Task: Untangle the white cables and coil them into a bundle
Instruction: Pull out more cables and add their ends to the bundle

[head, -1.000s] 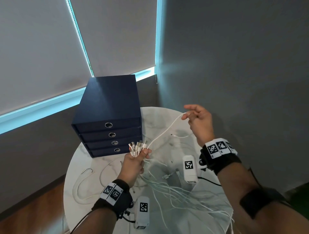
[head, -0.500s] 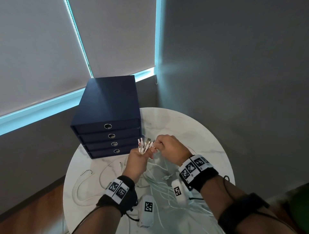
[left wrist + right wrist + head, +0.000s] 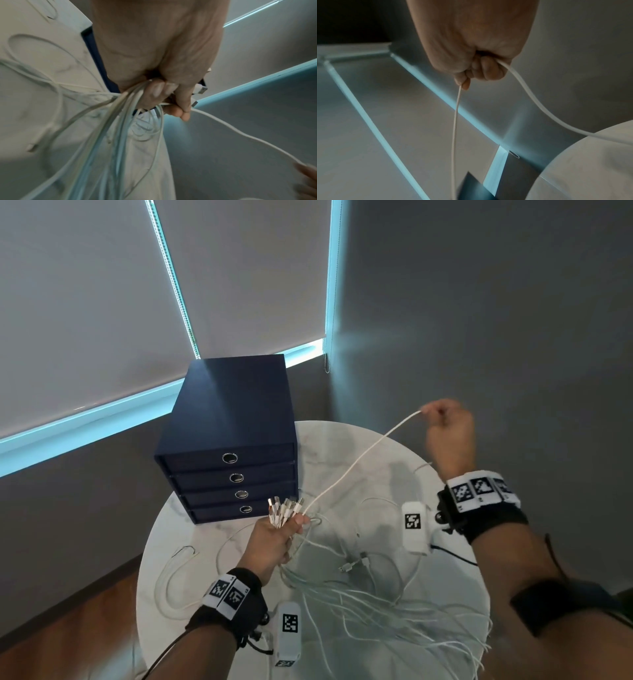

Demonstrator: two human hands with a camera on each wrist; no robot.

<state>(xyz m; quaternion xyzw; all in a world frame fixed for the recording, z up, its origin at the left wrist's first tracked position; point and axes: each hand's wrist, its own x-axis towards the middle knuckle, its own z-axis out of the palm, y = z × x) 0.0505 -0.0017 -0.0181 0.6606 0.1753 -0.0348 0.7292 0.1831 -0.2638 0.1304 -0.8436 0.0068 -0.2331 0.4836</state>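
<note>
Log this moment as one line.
left hand: grips cable ends | right hand: pinches one cable, raised over table | loose cables: tangled on table

The bench [image 3: 383, 446] top looks like shiny white marble with grey streaks. The white cables [image 3: 359, 597] are smooth plastic, with small shiny metal tips. The dark blue drawer box [image 3: 233, 412] looks matt like card, with shiny metal ring pulls. The floor [image 3: 68, 628] is brown wood
</note>
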